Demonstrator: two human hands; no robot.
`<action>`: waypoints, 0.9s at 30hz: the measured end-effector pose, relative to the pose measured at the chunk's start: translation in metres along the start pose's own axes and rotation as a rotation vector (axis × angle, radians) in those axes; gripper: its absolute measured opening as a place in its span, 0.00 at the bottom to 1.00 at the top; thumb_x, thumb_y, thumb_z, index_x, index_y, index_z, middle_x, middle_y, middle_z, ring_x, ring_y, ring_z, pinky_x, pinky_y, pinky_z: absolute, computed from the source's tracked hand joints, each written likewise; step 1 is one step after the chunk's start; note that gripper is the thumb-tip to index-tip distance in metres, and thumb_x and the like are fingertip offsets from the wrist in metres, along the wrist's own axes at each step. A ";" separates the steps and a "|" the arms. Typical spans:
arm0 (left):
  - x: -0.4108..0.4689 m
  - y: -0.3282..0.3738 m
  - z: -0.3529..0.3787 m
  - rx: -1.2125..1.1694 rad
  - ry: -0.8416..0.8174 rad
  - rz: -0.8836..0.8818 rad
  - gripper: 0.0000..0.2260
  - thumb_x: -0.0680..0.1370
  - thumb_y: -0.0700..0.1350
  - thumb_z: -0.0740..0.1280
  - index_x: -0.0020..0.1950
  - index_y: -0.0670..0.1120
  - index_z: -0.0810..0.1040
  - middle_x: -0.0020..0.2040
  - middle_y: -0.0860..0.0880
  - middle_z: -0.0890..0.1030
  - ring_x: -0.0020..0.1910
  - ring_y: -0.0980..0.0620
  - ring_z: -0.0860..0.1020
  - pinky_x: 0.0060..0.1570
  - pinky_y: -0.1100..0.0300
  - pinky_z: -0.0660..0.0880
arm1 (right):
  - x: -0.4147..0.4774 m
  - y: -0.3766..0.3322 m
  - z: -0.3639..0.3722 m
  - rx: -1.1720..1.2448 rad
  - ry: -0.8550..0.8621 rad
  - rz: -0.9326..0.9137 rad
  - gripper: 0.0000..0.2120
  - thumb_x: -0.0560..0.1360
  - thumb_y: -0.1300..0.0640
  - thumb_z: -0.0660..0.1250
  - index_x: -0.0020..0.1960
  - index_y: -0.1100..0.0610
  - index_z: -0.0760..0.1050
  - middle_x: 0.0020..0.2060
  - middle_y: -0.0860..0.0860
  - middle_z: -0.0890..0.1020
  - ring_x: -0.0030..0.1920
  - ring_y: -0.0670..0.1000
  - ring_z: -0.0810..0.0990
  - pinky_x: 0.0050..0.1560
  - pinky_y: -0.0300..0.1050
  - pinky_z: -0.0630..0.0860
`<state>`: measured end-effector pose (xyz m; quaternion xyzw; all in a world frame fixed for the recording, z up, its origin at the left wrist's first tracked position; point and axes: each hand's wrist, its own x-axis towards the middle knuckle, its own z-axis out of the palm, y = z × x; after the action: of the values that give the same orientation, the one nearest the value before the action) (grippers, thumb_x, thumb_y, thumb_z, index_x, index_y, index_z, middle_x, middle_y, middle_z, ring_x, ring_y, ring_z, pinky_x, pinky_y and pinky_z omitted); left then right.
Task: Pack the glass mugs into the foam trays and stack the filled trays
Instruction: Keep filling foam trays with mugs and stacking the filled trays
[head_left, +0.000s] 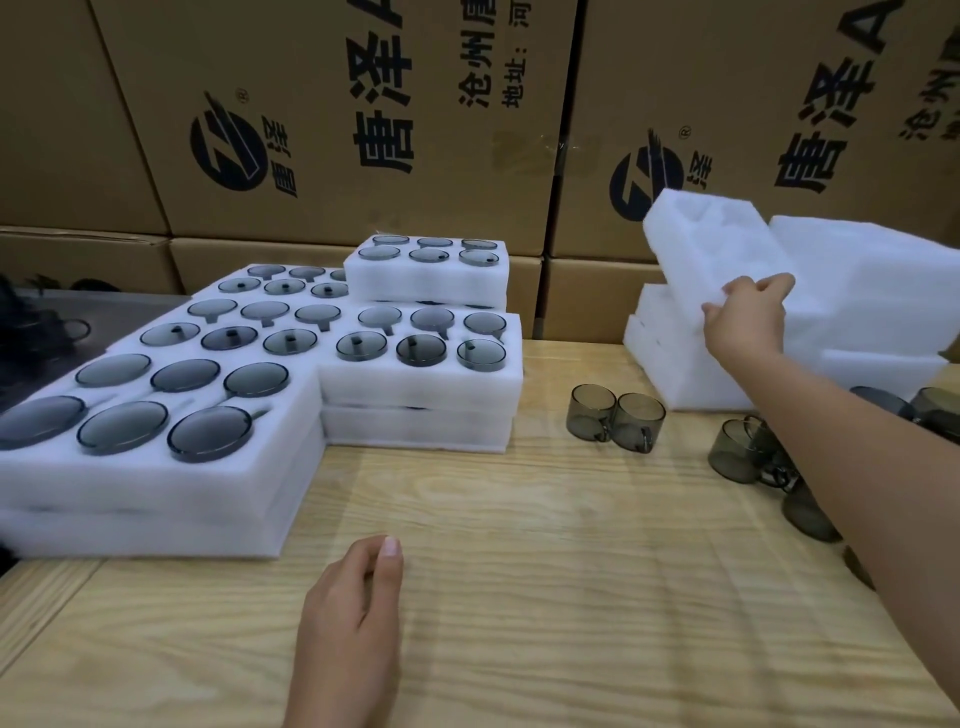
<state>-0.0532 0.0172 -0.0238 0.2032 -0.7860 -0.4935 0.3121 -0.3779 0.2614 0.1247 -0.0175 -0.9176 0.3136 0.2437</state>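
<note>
Gripping the edge of a tilted, empty foam tray (711, 249), the right hand (746, 322) reached far forward.
The left hand (353, 618) hung loosely curled, holding nothing, over the bench (519, 571); glass mugs (618, 418) stood between the hands, and filled trays (156, 467) lay beyond the left.

Pale wooden table (519, 597) before a wall of stacked brown cardboard boxes (363, 130) with black printed lettering.

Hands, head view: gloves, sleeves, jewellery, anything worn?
Nothing worn that shows. The left hand and right hand are both bare: no gloves, rings or tape. The right forearm is bare up to the frame edge, with no sleeve, watch or band; the left wrist is bare too, as far as it is in view.
</note>
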 end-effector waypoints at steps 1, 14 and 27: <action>0.000 0.000 0.000 0.000 0.001 -0.001 0.15 0.71 0.62 0.54 0.42 0.57 0.77 0.40 0.55 0.82 0.47 0.62 0.76 0.45 0.70 0.67 | -0.007 -0.002 -0.005 0.065 0.011 -0.008 0.14 0.79 0.61 0.61 0.64 0.63 0.67 0.65 0.57 0.60 0.53 0.55 0.71 0.50 0.44 0.66; -0.002 0.009 -0.001 -0.193 0.003 -0.117 0.11 0.81 0.58 0.56 0.43 0.59 0.75 0.44 0.58 0.80 0.47 0.65 0.76 0.44 0.70 0.67 | -0.225 0.039 -0.078 0.379 -0.077 -0.401 0.13 0.73 0.67 0.65 0.52 0.53 0.73 0.65 0.51 0.64 0.61 0.39 0.66 0.53 0.31 0.67; -0.002 0.008 -0.004 -0.411 -0.307 -0.095 0.17 0.75 0.42 0.71 0.60 0.58 0.75 0.59 0.57 0.80 0.57 0.63 0.78 0.56 0.59 0.74 | -0.301 0.089 -0.082 0.418 -0.446 -0.569 0.16 0.68 0.69 0.63 0.50 0.51 0.75 0.61 0.47 0.73 0.61 0.42 0.72 0.52 0.39 0.71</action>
<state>-0.0494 0.0190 -0.0161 0.0950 -0.6970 -0.6820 0.2003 -0.0855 0.3236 -0.0022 0.3551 -0.8326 0.4095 0.1142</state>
